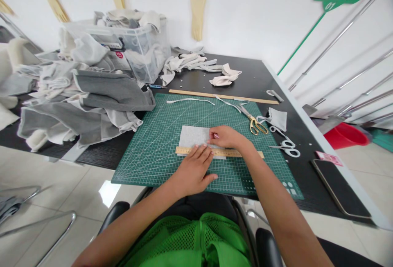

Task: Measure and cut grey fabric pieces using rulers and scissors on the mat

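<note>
My left hand [193,169] lies flat with fingers spread, pressing the short ruler [245,153], which runs left to right along the near edge of the grey patch [193,136]. My right hand [225,137] sits just beyond the ruler on the patch's right part, fingers curled narrow with a pink speck at the tips; I cannot tell if it grips anything. All this rests mid-mat [147,144] on a dark table [254,75], with gold scissors [253,122] to the right, a long ruler [215,95] farther off and a cloth heap [86,103] at the left.
</note>
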Tool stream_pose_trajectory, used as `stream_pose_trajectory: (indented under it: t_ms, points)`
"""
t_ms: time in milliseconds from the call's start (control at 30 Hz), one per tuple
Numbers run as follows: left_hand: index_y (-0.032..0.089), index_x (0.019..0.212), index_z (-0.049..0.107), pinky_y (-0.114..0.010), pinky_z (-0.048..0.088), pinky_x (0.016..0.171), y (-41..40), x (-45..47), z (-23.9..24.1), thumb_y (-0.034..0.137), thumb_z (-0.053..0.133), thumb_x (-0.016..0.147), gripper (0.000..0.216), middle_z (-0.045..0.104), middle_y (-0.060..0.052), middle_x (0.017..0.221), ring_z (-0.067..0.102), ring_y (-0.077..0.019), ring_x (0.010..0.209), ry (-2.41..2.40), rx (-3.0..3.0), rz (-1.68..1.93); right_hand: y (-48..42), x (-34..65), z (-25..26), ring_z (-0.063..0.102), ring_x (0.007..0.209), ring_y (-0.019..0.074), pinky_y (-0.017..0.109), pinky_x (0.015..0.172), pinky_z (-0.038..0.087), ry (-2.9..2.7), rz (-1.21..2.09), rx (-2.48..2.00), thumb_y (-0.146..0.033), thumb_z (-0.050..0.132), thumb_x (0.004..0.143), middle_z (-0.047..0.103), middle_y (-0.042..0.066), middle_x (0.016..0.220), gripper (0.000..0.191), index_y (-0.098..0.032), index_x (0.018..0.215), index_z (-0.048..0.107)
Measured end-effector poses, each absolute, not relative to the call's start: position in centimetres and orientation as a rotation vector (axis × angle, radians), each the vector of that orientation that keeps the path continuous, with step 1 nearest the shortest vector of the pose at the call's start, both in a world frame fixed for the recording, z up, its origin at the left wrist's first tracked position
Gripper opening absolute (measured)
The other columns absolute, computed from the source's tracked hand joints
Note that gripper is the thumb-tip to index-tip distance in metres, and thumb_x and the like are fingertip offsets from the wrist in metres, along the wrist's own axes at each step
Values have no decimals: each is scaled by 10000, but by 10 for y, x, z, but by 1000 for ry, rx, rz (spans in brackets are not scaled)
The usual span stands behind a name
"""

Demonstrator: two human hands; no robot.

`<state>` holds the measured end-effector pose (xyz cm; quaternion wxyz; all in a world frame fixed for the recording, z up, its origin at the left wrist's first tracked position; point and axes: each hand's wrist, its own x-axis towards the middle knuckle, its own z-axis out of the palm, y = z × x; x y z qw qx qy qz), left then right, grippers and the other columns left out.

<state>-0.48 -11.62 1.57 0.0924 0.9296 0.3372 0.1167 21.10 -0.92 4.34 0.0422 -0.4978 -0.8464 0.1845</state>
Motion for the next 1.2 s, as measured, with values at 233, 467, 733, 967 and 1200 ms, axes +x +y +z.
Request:
stream_pose_trajectory:
  t_ms: [233, 467, 733, 967, 1200]
  points:
    - [127, 1557, 335, -556, 57, 1270, -130, -3, 17, 765, 349, 927, 896, 316, -129, 1636, 191, -333, 1542, 1042, 2747, 324, -8, 212, 42, 554, 631, 151, 261, 557, 257, -2581, 575, -1535, -435, 717, 827, 673, 4, 711, 240, -202, 788, 673]
    - [113, 1573, 302, -657, -30, 1228, -138, 3, 9, 985, 330, 707, 1230, 290, -148, 1642, 179, -428, 1518, 1118, 2720, 332, -7, 211, 40, 548, 639, 151, 261, 564, 263, -2573, 590, -1535, -446, 711, 832, 674, 5, 725, 250, -204, 790, 666]
    - [118, 1581, 289, -642, -33, 1234, -139, 5, 8, 982, 358, 701, 1235, 291, -141, 1643, 187, -422, 1515, 1146, 2736, 336, -7, 212, 40, 539, 632, 149, 258, 564, 264, -2567, 608, -1535, -438, 716, 828, 666, 1, 713, 245, -204, 783, 660]
    - [129, 1586, 272, -616, 20, 1244, -140, 5, 8, 953, 376, 737, 1188, 287, -137, 1646, 180, -395, 1526, 1104, 2772, 345, -7, 212, 39, 542, 641, 152, 264, 573, 262, -2561, 614, -1536, -429, 721, 824, 674, 7, 731, 235, -201, 791, 672]
    - [122, 1575, 297, -593, 31, 1253, -142, 5, 8, 947, 386, 742, 1175, 279, -129, 1650, 153, -379, 1536, 1116, 2768, 344, -7, 212, 42, 535, 631, 145, 256, 566, 256, -2563, 631, -1517, -410, 723, 825, 663, 0, 712, 223, -200, 779, 664]
